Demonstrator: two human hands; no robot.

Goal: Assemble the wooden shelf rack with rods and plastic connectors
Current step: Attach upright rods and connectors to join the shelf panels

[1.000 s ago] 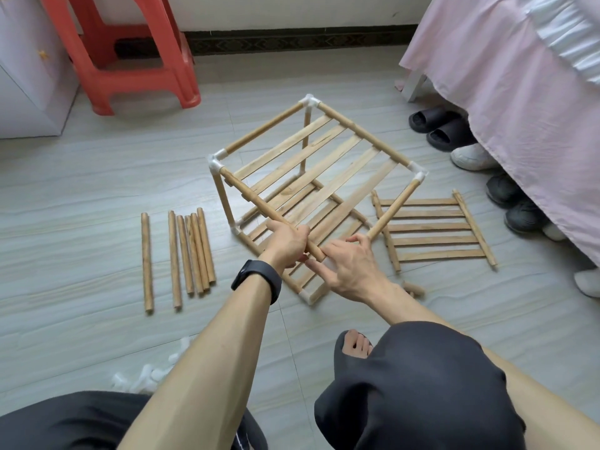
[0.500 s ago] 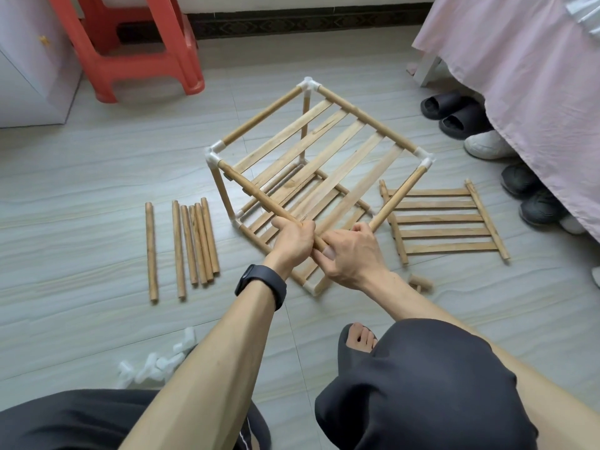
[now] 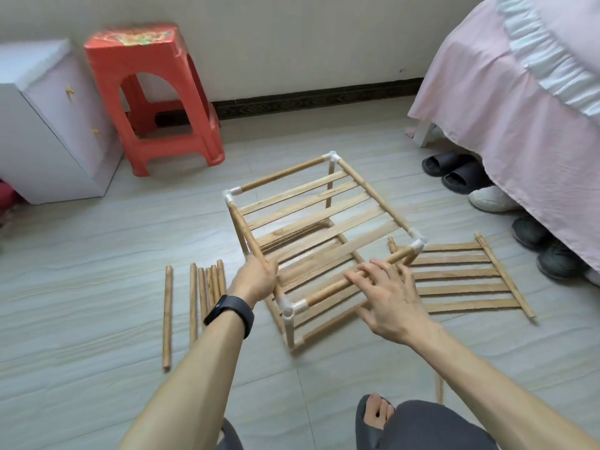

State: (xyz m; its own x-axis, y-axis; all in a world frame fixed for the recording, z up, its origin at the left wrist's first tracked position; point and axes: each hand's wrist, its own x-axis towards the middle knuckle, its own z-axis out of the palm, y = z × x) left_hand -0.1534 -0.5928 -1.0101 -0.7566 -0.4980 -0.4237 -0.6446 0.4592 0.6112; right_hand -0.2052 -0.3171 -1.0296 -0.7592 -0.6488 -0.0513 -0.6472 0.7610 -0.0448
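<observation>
The fingers of the left hand are curled tight round the left top rod of the two-tier pale wooden shelf rack, close to its near corner. The fingers of the right hand are straight and spread wide, laid flat over the front top rod and holding nothing.

The rack stands in the middle of the pale grey floor, with one corner turned toward the person. The two hands sit either side of the white plastic corner connector. This suggests the grip steadies the frame while the flat hand presses the front rod into its socket. Both rods appear seated in that connector, though how deep cannot be told.

A row of loose round wooden rods lies on the floor just left of the rack, near the left hand, likely kept for the next uprights. A spare slatted wooden panel lies flat to the right, toward the edge of the floor under the pink-covered bed. It is probably the next tier. The task looks roughly midway.
</observation>
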